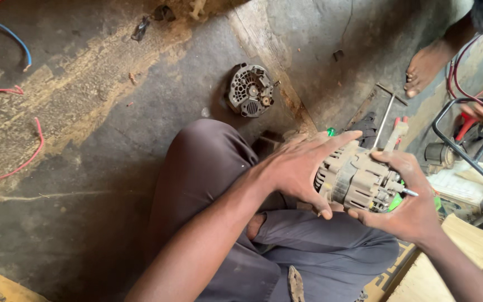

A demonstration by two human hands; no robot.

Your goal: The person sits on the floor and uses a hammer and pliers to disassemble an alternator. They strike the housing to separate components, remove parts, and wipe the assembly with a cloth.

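Forearms bare, no sleeves visible; left hand (294,168) and right hand (409,204) ungloved, ringless. Trousers (308,251) were grey-brown cloth.
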